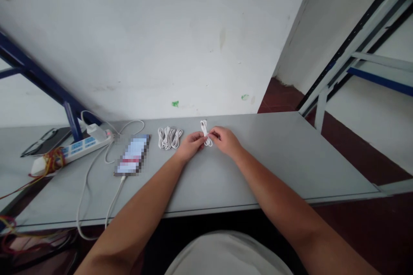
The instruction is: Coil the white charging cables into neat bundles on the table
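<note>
I have the white cable (204,126) pinched between the fingertips of my left hand (191,143) and right hand (226,139), near the back of the counter (274,150). More coils (169,138) lie just left, then a phone (133,154) with its cord (114,197), then a power strip (84,145) wrapped in coloured wires (54,160). The wall (193,51) rises right behind.

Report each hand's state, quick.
Left hand: closed, fingertips pinching the white cable bundle.
Right hand: closed, fingertips pinching the same bundle around its middle.
</note>
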`<state>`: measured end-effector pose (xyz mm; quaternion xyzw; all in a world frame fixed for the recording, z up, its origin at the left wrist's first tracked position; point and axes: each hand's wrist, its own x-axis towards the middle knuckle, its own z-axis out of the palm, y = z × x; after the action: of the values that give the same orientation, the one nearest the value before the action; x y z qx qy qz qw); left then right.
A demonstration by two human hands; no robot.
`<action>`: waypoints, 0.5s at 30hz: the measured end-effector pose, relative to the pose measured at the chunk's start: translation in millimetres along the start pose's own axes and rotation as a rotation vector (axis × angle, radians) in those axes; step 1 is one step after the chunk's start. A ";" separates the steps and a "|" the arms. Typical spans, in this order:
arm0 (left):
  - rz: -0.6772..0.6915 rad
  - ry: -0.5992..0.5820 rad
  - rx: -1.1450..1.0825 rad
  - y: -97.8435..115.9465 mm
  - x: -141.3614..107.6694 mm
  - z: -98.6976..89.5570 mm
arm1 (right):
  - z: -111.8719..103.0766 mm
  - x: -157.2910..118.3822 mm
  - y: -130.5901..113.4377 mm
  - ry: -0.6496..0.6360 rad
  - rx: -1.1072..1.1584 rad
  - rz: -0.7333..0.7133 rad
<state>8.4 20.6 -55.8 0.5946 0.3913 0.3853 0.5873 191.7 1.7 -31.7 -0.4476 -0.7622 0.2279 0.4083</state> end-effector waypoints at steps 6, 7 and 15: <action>0.089 0.076 0.115 2.7 0.2 3.3 | 5.0 0.7 0.0 -0.016 0.063 0.009; 0.101 0.090 0.113 3.1 0.2 4.1 | 5.6 0.8 -0.4 -0.010 0.063 0.001; 0.115 0.183 0.125 10.1 -3.2 5.4 | 9.2 0.6 0.9 -0.041 0.203 0.082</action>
<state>12.2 15.5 -45.7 0.6139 0.4318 0.4458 0.4877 184.4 2.8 -37.2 -0.4302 -0.7243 0.3297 0.4262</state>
